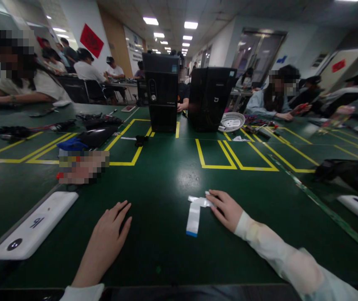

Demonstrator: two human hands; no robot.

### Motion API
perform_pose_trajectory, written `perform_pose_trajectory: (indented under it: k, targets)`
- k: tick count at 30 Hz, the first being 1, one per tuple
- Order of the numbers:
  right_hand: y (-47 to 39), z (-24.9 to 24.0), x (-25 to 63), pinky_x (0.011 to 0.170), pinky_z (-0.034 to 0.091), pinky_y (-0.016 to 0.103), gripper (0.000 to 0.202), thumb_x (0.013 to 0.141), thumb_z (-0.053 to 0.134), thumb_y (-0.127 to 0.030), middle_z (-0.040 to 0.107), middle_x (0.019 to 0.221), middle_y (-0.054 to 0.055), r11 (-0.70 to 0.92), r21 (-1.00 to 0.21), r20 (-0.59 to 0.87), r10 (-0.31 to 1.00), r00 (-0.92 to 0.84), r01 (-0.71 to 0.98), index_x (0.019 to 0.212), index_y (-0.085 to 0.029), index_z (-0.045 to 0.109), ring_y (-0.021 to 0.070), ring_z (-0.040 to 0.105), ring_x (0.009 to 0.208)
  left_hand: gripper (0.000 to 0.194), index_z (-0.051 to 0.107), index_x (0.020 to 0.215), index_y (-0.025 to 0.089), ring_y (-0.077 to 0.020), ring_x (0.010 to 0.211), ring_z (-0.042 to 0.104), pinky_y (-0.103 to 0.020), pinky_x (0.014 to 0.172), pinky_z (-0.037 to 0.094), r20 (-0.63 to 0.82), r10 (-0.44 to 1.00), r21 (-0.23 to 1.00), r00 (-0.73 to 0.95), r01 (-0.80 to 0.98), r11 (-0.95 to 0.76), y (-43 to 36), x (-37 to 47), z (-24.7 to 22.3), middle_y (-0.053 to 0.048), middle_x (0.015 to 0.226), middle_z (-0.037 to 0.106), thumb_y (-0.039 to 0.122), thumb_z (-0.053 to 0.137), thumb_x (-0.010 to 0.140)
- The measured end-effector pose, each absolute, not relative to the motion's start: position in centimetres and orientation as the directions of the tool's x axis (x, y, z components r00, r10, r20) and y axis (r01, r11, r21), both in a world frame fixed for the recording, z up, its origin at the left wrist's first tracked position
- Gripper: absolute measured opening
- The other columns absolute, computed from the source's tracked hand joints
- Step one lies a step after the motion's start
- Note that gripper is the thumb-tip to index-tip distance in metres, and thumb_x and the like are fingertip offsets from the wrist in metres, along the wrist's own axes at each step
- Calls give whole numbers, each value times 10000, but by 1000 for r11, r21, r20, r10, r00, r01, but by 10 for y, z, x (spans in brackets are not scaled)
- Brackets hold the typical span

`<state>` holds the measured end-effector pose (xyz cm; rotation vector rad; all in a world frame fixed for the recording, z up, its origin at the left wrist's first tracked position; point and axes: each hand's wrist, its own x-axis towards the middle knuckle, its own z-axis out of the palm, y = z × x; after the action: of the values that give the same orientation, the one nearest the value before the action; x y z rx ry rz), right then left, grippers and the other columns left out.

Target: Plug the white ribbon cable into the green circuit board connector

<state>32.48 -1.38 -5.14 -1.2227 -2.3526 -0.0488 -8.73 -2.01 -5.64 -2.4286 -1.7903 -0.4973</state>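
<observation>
A white flat ribbon cable with a blue end lies folded on the green table in front of me. My right hand rests at the cable's right end, fingers stretched out over it and thumb apart; it touches the cable without a visible grip. Part of that end is hidden under the fingers. To the left of the cable, my left hand lies open on the table with nothing in it, its fingers extended and the thumb spread. A gap of bare table separates this hand from the cable.
Two black computer towers stand ahead. White devices lie at left and right. A long green strip runs on the right, near a white basket. Yellow tape marks the table; cables lie left. Several people sit around.
</observation>
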Motion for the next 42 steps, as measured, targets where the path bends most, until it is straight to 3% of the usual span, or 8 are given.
perform_pose_trajectory:
  k: [9, 22, 32, 35, 39, 42]
  targets:
    - [16, -54, 188, 977, 450, 466, 401, 857, 486, -231, 531, 1245, 170, 761, -276, 437, 643, -629, 586, 1240, -125, 543, 273, 458, 1184, 479, 532, 1307, 167, -267, 1248, 498, -494, 1054, 384, 290, 930, 182, 225, 941, -284, -21, -87, -51, -121, 1358, 536, 395, 322, 942]
    - [2, -43, 183, 978, 450, 435, 426, 842, 508, -270, 545, 1222, 148, 833, -212, 412, 551, -726, 512, 1241, -127, 553, 264, 492, 1130, 452, 576, 1257, 177, -257, 1205, 528, -460, 1017, 431, 291, 938, 233, 190, 937, -262, -16, -92, -53, -109, 1319, 564, 404, 357, 933]
    - [-10, -32, 183, 1058, 343, 517, 479, 861, 520, -329, 500, 1349, 119, 765, -246, 230, 643, -731, 596, 1320, -195, 486, 276, 440, 1244, 457, 571, 1260, 189, -268, 1199, 531, -479, 1005, 435, 308, 930, 219, 201, 936, -275, -16, -92, -53, -114, 1318, 567, 425, 360, 931]
    - [-17, -28, 184, 1075, 304, 530, 579, 865, 530, -385, 401, 1441, 140, 737, -260, 192, 673, -714, 624, 1402, -220, 391, 282, 385, 1306, 465, 563, 1271, 181, -270, 1199, 533, -479, 1006, 436, 305, 929, 208, 208, 938, -279, -16, -93, -54, -117, 1318, 566, 426, 363, 931]
    - [-15, -28, 202, 1093, 236, 570, 702, 854, 545, -459, 176, 1549, 159, 716, -212, 225, 698, -680, 665, 1469, -258, 272, 311, 269, 1379, 478, 569, 1266, 170, -275, 1192, 539, -485, 987, 453, 293, 935, 211, 200, 940, -267, -16, -93, -53, -121, 1320, 564, 433, 352, 931]
    - [4, -33, 249, 1092, 226, 582, 610, 892, 479, -439, 224, 1529, 169, 578, -145, 297, 800, -522, 803, 1445, -224, 338, 318, 256, 1384, 488, 569, 1269, 160, -280, 1193, 538, -494, 983, 455, 276, 941, 211, 197, 943, -259, -16, -92, -52, -126, 1327, 557, 432, 346, 930]
